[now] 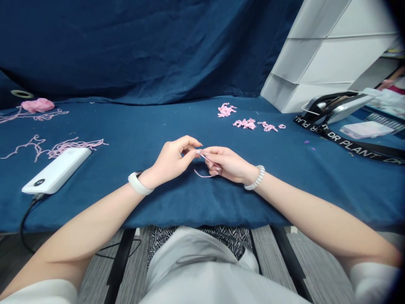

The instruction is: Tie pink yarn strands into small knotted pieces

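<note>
Pink yarn [201, 174] runs in a short strand from the person's fingers at the middle of the frame, its loose end curving down in a small loop just above the front edge of the table. A thin shiny tool [207, 158] lies between the two hands, too small to tell whether it is a hook or a needle. The left hand [172, 162] and right hand [228, 164] meet over the blue cloth [202, 207], both in a narrow pinch on the tool and the yarn, though the fingers hide exactly how they grip. A white watch band [138, 183] circles the left wrist, and a pearl bracelet [256, 178] circles the right.

Crinkled pink yarn pieces [244, 123] lie in small clumps at upper centre, well apart from the hands. At the left, a pink yarn bundle [37, 105] and loose pink strands [63, 147] lie beside a white power bank [56, 171] with a black cable [27, 219]. At the right are a black lanyard [348, 145] with white letters, a silver and black device [335, 109], and a pale packet [367, 130]. White shelves [316, 55] stand at upper right.
</note>
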`<state>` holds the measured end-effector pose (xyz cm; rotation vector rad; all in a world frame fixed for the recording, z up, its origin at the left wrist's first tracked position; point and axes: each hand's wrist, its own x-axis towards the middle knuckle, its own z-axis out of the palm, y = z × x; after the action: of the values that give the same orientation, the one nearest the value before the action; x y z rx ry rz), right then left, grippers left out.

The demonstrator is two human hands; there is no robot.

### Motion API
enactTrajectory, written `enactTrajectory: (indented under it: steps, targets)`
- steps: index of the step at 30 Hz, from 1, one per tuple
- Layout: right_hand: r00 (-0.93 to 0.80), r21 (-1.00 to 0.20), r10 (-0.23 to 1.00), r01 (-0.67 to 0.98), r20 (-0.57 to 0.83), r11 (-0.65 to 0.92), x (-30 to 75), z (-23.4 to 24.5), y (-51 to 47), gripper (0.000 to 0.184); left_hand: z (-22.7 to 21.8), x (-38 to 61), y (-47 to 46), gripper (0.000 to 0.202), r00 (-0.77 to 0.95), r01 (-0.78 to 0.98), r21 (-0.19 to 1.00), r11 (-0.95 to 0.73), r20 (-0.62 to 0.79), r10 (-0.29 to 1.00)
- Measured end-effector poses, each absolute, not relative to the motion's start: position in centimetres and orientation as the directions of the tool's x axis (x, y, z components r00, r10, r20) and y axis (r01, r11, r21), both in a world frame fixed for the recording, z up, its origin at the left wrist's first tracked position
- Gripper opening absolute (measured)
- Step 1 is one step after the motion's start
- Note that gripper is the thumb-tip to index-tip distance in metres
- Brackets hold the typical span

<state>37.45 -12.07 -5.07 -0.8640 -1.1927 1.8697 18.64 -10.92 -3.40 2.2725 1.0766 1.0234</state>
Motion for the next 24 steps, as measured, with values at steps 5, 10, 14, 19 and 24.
enactTrajectory:
  steps: [5, 10, 14, 19, 24]
  targets:
    - [-0.344, -0.991, 0.937, -0.094, -0.055, -0.093, 39.0, -4.5, -11.5, 0.028, -4.4, 18.0, -9.8, 0.025, 0.614, 0.622, 0.209, -0.755, 0.468, 0.636]
    - [-0.322, -0.995, 0.946, 0.076, 0.036, 0.064, 40.5, -4.4, -10.5, 0.035, -4.4, 17.7, -9.5, 0.030, 0.634, 0.680, 0.083, -0.729, 0.433, 0.641]
    - [-0.399, -0.949, 0.917, 0.293, -0.011, 0.116, 40.9, -4.3, -10.2, 0.033, -4.1, 17.0, -8.8, 0.030, 0.537, 0.746, 0.110, -0.657, 0.484, 0.691]
    - [-0.379, -0.857, 0.925, 0.467, 0.030, 0.219, 42.4, -4.2, -9.1, 0.033, -4.5, 15.5, -6.5, 0.027, 0.450, 0.806, 0.152, -0.572, 0.471, 0.759]
    - [-0.271, -0.660, 0.944, 0.677, 0.188, 0.326, 45.2, -4.9, -6.8, 0.026, -5.3, 13.7, -4.2, 0.027, 0.339, 0.860, 0.215, -0.463, 0.436, 0.833]
